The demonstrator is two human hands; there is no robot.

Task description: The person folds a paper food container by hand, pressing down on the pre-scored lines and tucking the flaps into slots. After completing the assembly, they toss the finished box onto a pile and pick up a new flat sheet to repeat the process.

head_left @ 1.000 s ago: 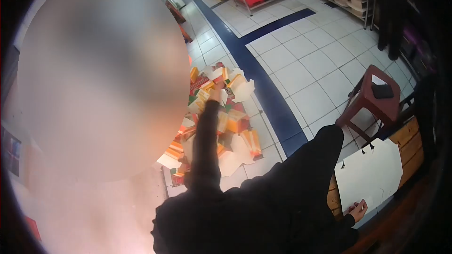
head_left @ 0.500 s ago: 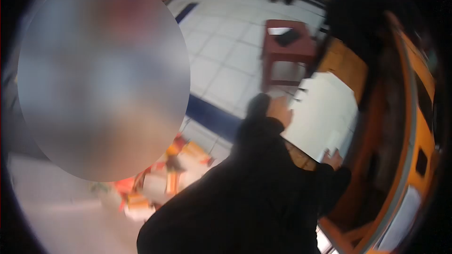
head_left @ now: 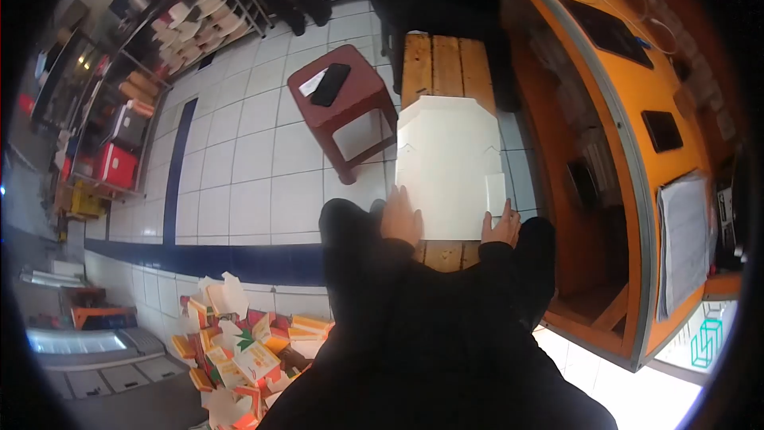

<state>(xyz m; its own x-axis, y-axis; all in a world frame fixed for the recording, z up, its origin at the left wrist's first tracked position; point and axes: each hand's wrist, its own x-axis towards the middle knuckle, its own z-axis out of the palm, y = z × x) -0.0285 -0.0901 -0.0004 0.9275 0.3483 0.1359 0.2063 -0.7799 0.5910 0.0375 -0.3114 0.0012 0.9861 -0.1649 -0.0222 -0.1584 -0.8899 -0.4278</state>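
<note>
Far left I've got a red box (head_left: pixel 117 165) on a metal rack. Below it and nearer me, a heap of printed cartons (head_left: pixel 259 362) sits on the tiled floor, tops open at odd angles.

Next, a dark red stool (head_left: pixel 364 95) with a black phone (head_left: pixel 330 84) and a scrap of paper on the seat. Well apart from my hands.

Left hand (head_left: pixel 402 216): at the sheet's left edge near its lower corner, fingers extended. Can't tell whether any fingertips are tucked under or pinching.

White cardboard sheet (head_left: pixel 447 167): flat on the slatted wooden bench (head_left: pixel 447 68), long side running away from me, between both hands. Far corners cut off at a slant, small cuts along both sides. I judge it light and fairly stiff, bending at any score lines; face looks smooth, so it may slide on the wood. Thin tabs would crease or tear first. Best hold: flat palms on both long edges near the corners, not the tabs.

Small white flap (head_left: pixel 494 191) lies along its right edge.

Right hand (head_left: pixel 503 227): just below that flap, at the lower right corner, thumb and forefinger spread apart.

Far right: orange cabinet (head_left: pixel 613 95), with a stack of papers (head_left: pixel 682 243) on it.
</note>
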